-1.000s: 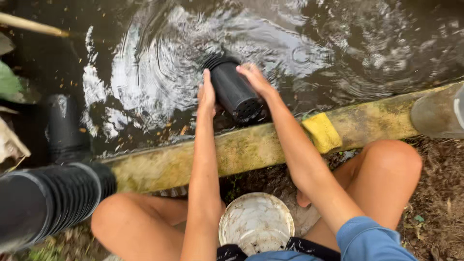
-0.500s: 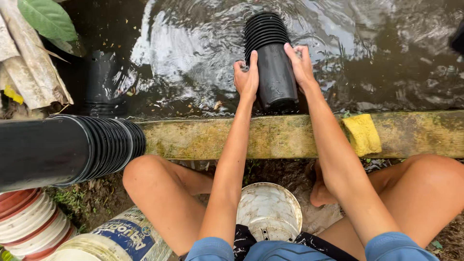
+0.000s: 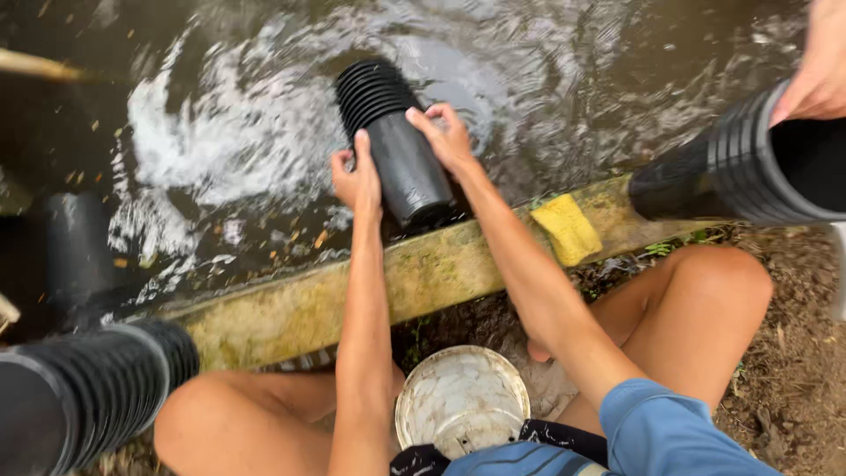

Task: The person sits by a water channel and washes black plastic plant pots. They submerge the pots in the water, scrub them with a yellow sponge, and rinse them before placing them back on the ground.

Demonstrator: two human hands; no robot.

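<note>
A stretch of dark, rippling, foamy water (image 3: 220, 132) fills the upper part of the view, bounded along its near side by a mossy yellowish concrete ledge (image 3: 291, 313) that runs slantwise across the picture. At the lower left lies a long stack of nested black ribbed plastic pots (image 3: 79, 397), on its side and partly cut off by the edge. At the upper right another stack of black ribbed plastic pots (image 3: 749, 167) juts in over the ledge, with another person's hand (image 3: 820, 62) resting on its rim. A dark black pot (image 3: 75, 251) sits in the water at the left, near the ledge.

Between the person's bare knees stands a round white plastic bucket lid (image 3: 463, 401) on brown soil. Just past the ledge, a stack of black ribbed plastic nursery pots (image 3: 401, 150) is held tilted, its ribbed rims pointing away and its base down in the water. The left hand (image 3: 357, 176) curls around its left side, fingers wrapped and thumb up; the right hand (image 3: 445, 137) grips the right side, fingers spread over the smooth wall. A yellow sponge (image 3: 568, 229) lies on the ledge, right of the forearm.
</note>
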